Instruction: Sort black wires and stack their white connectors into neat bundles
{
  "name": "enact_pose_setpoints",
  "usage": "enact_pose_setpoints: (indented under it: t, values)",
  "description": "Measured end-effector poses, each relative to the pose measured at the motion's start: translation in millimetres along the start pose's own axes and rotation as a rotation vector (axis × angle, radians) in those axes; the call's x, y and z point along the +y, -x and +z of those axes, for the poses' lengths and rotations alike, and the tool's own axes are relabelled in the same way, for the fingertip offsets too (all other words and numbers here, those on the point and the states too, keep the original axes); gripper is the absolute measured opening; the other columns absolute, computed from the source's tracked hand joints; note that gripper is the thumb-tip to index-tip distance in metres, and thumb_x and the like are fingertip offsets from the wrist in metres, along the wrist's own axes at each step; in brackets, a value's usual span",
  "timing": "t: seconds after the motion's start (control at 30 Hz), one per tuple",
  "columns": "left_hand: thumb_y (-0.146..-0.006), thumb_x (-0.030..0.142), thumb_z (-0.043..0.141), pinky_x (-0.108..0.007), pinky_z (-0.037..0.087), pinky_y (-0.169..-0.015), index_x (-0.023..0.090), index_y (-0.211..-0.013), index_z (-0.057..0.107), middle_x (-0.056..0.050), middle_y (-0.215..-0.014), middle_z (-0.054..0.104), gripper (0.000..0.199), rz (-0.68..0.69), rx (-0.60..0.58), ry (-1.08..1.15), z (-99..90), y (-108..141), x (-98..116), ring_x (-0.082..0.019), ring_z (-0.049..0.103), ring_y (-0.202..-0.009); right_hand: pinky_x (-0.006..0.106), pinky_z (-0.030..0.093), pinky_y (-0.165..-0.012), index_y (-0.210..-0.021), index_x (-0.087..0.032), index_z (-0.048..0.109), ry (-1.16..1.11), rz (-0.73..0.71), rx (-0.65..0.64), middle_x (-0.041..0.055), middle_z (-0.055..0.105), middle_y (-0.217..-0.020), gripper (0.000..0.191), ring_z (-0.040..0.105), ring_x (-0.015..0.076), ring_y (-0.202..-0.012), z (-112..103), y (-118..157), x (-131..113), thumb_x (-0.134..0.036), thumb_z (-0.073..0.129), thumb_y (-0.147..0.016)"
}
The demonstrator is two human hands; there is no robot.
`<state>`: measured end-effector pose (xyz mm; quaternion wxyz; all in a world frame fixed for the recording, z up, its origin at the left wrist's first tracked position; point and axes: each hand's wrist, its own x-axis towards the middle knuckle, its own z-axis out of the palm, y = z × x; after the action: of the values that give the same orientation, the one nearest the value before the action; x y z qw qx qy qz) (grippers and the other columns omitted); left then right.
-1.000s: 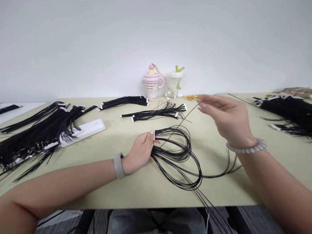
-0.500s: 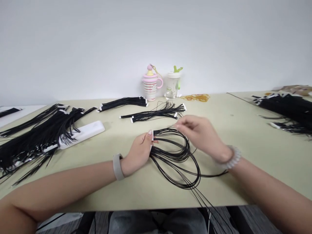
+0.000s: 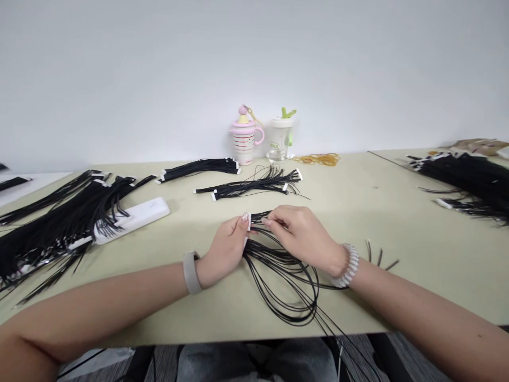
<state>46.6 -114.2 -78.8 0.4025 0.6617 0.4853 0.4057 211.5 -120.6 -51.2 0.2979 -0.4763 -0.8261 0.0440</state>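
My left hand (image 3: 226, 245) is closed on a white connector (image 3: 249, 220), with the thumb on its near face. A bundle of thin black wires (image 3: 292, 320) runs right from the connector and curves round in loops above the table. A second white piece shows lower down by the left fingers, mostly hidden. Just right of the connector, my right hand (image 3: 304, 236) pinches a black wire between thumb and forefinger. Its remaining fingers curl over the loops and cover part of them. Loose wire ends (image 3: 379, 258) stick out beyond the right wrist, and other wires hang over the table's front edge.
Black wire harnesses (image 3: 59, 220) are heaped at left, partly over a white oblong case (image 3: 149, 213). Two smaller bundles (image 3: 201, 167) (image 3: 254, 187) lie ahead. Behind are a pink-lidded cup (image 3: 243, 140), a clear cup (image 3: 280, 140) and yellow rubber bands (image 3: 320, 159). Another heap (image 3: 469, 178) lies right.
My right hand has moved left and slightly down, from the top of the loops to beside the connector. The loops have shifted downward; loose wire ends now show right of my wrist.
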Motion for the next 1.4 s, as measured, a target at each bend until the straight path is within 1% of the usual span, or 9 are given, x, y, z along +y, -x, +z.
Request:
enact_pose_setpoints:
  t: [0.6,0.7,0.87,0.93,1.03,1.1,1.17,1.27,1.4]
  values:
    - [-0.082,0.048,0.037,-0.024,0.035,-0.055,0.016,-0.063,0.048,0.001,-0.059,0.047,0.039,0.035,0.014,0.048,0.8,2,6,-0.012,0.042,-0.057,0.021,0.034,-0.063,-0.072,-0.016,0.053,-0.055,-0.095,-0.1,-0.0006,0.056,-0.069,0.019,0.047,0.0079,-0.063,3,-3,1,-0.02,0.042,-0.086]
    - [-0.08,0.049,0.041,-0.024,0.034,-0.051,0.016,-0.062,0.048,0.002,-0.056,0.045,0.039,-0.018,0.047,0.077,1.5,1,2,-0.011,0.04,-0.053,0.022,0.035,-0.062,-0.076,-0.016,0.052,0.003,-0.103,-0.09,0.0002,0.056,-0.073,0.012,0.048,0.0096,-0.067,-5,-6,10,-0.027,0.05,-0.082]
    - [-0.078,0.053,0.042,-0.023,0.033,-0.043,0.016,-0.067,0.05,0.003,-0.056,0.048,0.039,-0.155,0.111,0.262,3.0,-4,-4,-0.009,0.039,-0.044,0.022,0.034,-0.058,-0.072,-0.017,0.046,0.117,-0.06,0.024,0.0005,0.051,-0.071,0.039,0.043,0.0105,-0.063,-34,-5,24,-0.05,0.065,-0.063]
    - [-0.078,0.053,0.043,-0.022,0.034,-0.042,0.016,-0.07,0.051,0.002,-0.059,0.051,0.039,-0.185,0.138,0.299,3.1,-4,-4,-0.009,0.042,-0.045,0.021,0.029,-0.05,-0.058,-0.017,0.039,0.101,-0.013,-0.081,-0.0029,0.042,-0.056,0.042,0.034,0.0078,-0.053,-48,-2,27,-0.052,0.059,-0.069]
    - [-0.078,0.052,0.043,-0.022,0.034,-0.041,0.016,-0.07,0.05,0.001,-0.06,0.052,0.038,-0.205,0.164,0.294,2.8,-3,0,-0.009,0.042,-0.044,0.021,0.02,-0.043,-0.048,-0.016,0.031,0.061,0.095,-0.5,-0.0048,0.028,-0.045,0.05,0.022,0.0059,-0.045,-60,2,30,-0.054,0.049,-0.076]
    - [-0.079,0.051,0.042,-0.022,0.032,-0.041,0.016,-0.067,0.048,0.001,-0.058,0.052,0.037,-0.177,0.16,0.24,2.4,-2,2,-0.009,0.04,-0.043,0.021,0.021,-0.042,-0.048,-0.016,0.034,0.022,0.102,-0.746,-0.0046,0.03,-0.045,0.05,0.023,0.0056,-0.044,-59,4,27,-0.054,0.046,-0.077]
    - [-0.08,0.048,0.042,-0.022,0.033,-0.043,0.016,-0.063,0.046,0.002,-0.056,0.051,0.037,-0.106,0.148,0.164,1.8,0,3,-0.009,0.039,-0.045,0.02,0.026,-0.045,-0.053,-0.016,0.039,-0.074,0.02,-0.819,-0.0041,0.036,-0.05,0.045,0.028,0.006,-0.047,-52,4,21,-0.05,0.043,-0.081]
    - [-0.082,0.046,0.04,-0.022,0.036,-0.049,0.017,-0.06,0.045,0.002,-0.056,0.051,0.037,0.016,0.161,0.057,0.7,3,2,-0.01,0.042,-0.049,0.019,0.03,-0.051,-0.061,-0.015,0.043,-0.275,-0.136,-0.706,-0.0038,0.038,-0.057,0.035,0.031,0.0062,-0.053,-33,4,7,-0.039,0.037,-0.087]
    - [-0.085,0.048,0.033,-0.024,0.039,-0.056,0.017,-0.065,0.048,-0.001,-0.066,0.058,0.04,0.095,0.157,0.007,0.0,4,0,-0.013,0.05,-0.059,0.018,0.028,-0.051,-0.06,-0.014,0.045,-0.323,-0.138,-0.486,-0.0048,0.037,-0.054,0.033,0.03,0.0049,-0.051,-8,7,-7,-0.028,0.034,-0.088]
